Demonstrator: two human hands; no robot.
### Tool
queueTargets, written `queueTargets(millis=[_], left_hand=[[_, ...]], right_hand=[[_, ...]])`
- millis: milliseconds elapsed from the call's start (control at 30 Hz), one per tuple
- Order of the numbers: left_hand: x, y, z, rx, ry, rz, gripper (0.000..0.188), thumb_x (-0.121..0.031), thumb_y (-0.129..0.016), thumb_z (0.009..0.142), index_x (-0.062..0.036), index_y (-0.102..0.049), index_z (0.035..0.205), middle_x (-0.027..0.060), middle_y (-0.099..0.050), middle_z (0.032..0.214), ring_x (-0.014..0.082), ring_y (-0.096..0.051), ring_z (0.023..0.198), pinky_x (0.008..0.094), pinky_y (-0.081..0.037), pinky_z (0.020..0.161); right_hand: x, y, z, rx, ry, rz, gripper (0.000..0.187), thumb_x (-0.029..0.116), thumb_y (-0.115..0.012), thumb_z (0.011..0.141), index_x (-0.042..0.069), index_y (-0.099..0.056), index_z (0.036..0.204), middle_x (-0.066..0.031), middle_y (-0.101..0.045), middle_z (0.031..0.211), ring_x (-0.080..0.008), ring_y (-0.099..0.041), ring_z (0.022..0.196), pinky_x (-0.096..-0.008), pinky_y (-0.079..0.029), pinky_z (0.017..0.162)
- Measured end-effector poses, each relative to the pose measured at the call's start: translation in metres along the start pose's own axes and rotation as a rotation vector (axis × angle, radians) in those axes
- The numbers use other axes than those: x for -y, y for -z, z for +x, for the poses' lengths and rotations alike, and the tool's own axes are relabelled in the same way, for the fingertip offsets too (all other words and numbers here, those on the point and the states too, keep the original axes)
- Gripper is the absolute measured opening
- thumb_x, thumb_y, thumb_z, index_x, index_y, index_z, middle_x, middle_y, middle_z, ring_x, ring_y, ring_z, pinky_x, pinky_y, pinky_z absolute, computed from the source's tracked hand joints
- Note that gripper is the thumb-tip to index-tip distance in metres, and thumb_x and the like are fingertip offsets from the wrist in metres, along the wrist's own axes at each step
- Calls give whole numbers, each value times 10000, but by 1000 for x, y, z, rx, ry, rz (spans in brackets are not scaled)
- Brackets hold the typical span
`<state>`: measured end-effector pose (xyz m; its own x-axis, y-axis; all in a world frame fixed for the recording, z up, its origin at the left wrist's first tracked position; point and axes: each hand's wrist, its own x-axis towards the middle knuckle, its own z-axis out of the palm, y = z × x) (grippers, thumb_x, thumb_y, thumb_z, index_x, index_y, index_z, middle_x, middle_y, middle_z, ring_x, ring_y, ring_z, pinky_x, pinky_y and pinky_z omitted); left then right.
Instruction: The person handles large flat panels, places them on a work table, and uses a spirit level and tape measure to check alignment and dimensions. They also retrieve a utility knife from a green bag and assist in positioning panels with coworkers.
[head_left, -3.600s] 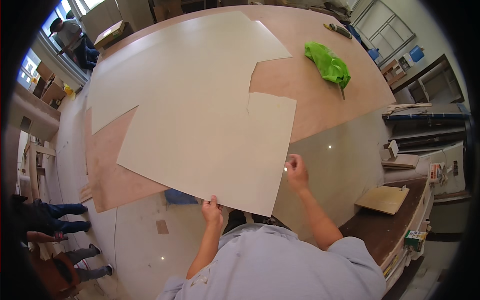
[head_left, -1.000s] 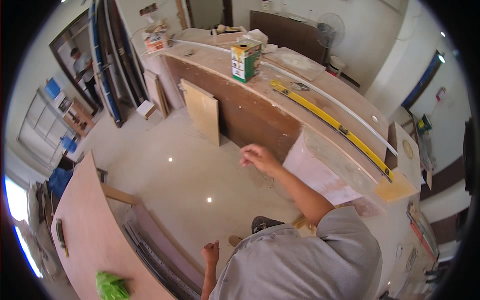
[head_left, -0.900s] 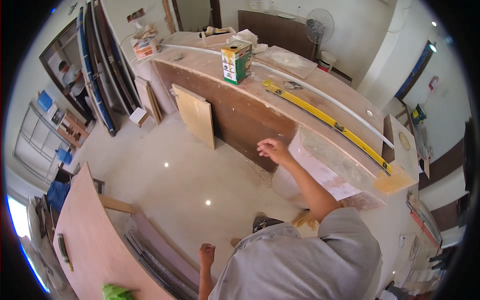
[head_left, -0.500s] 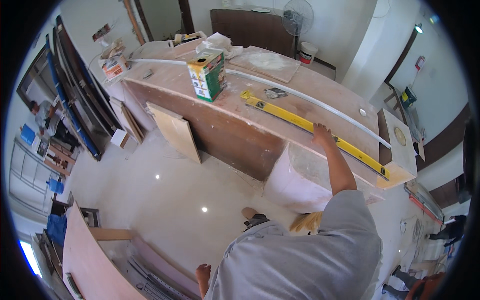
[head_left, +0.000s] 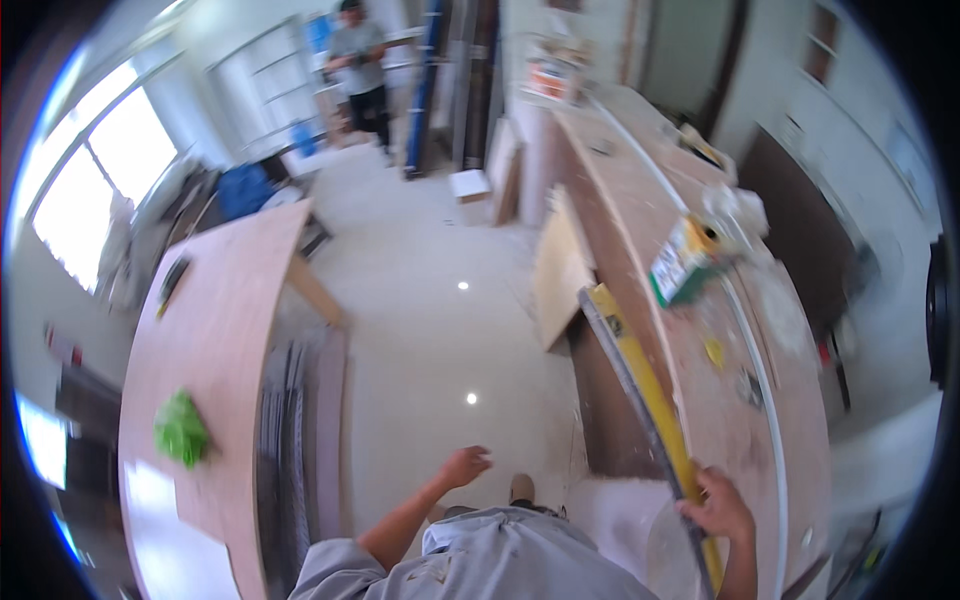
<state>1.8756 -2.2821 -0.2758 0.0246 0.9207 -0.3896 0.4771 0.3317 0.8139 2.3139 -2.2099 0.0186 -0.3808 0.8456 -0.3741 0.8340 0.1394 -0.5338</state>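
My right hand is wrapped around a long yellow spirit level. The level is lifted, slanting along the front edge of the long worktop, its far end over the floor side. My left hand hangs in front of my body above the floor, fingers loosely stretched and slightly blurred, with nothing in it. On the worktop, past the level's far end, stands a green and white tin with a yellow-stained top. A long white strip runs lengthwise over the worktop.
To the left is a light wooden table bearing a green plastic bag. Metal profiles lie beside it. A board leans against the worktop's base. Another person stands at the far end near upright dark panels.
My right hand has closed around the level and raised it off the worktop. My view has swung left, bringing the wooden table and far person into fuller sight. My left hand has come forward.
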Motion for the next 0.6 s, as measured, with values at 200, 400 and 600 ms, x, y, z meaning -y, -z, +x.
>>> queueTargets(millis=[200,400,600], left_hand=[[-95,-26,-20,-89,-212,-166,447,-235,-652,779,-42,-539,1166,143,-633,996,267,-610,899,357,-474,790],[-23,2,-149,-400,-108,-360,430,-256,-661,777,-4,-550,1108,143,-635,968,269,-607,875,359,-475,764],[61,0,-330,-932,47,-640,415,-287,-603,844,22,-538,1113,112,-632,941,192,-605,841,324,-482,730]], right_hand=[[121,-20,98,519,241,224,398,89,-612,828,-17,-492,1193,-28,-570,881,-97,-521,738,-242,-442,665],[223,-133,171,917,282,254,307,276,-530,885,12,-565,1038,-50,-575,854,-138,-526,704,-258,-442,631],[320,-280,121,1146,157,171,205,288,-512,884,93,-578,886,-15,-558,708,-141,-506,556,-299,-431,492]])
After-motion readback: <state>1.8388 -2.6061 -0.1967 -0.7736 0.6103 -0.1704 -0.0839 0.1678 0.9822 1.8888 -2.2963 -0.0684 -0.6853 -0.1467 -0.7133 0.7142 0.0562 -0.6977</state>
